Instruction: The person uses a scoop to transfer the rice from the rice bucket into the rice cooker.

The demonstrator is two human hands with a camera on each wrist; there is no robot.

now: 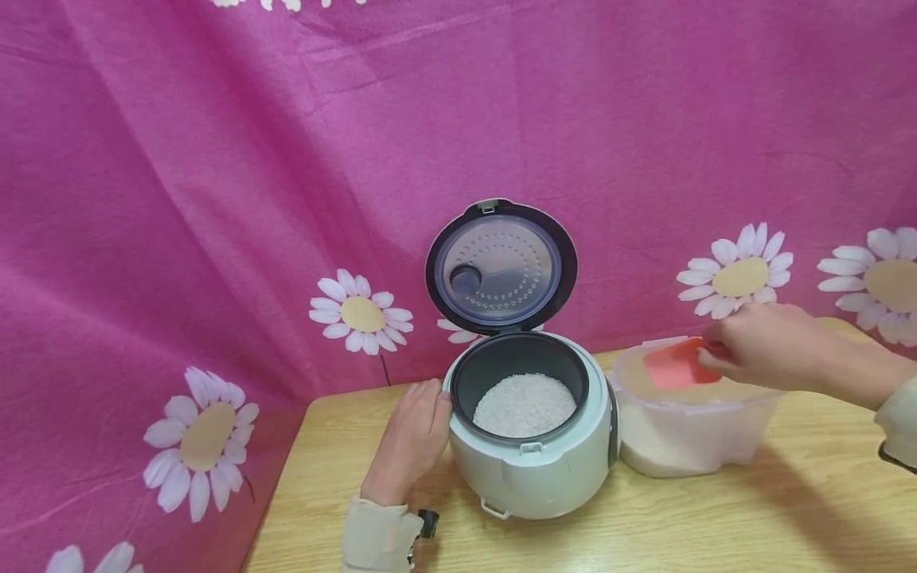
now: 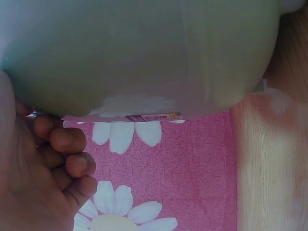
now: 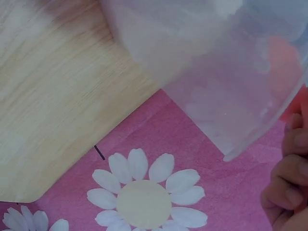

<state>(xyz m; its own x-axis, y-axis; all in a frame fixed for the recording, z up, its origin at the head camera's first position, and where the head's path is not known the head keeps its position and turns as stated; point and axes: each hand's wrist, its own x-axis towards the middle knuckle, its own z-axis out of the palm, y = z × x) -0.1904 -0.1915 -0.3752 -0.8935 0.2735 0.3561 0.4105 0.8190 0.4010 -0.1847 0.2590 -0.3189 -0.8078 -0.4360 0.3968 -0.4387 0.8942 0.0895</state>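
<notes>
A pale green rice cooker (image 1: 533, 477) stands with its lid (image 1: 501, 267) raised, white rice (image 1: 525, 406) lying in its dark inner pot. Against the cooker's left rim rests my left hand (image 1: 411, 434); in the left wrist view its fingers (image 2: 79, 164) are loosely bent beside the cooker's wall (image 2: 144, 57). My right hand (image 1: 752, 344) grips the handle of a red scoop (image 1: 677, 364), above the translucent container (image 1: 702, 438) of rice. The scoop tilts at the container's mouth; what it holds is hidden. Right fingers (image 3: 284, 187) curl round the handle in the right wrist view.
The wooden table (image 1: 344, 446) carries both cooker and container, which stand side by side, almost touching. Close behind hangs a pink cloth (image 1: 630, 159) with white daisies, also covering the left side. The raised lid stands close to the cloth.
</notes>
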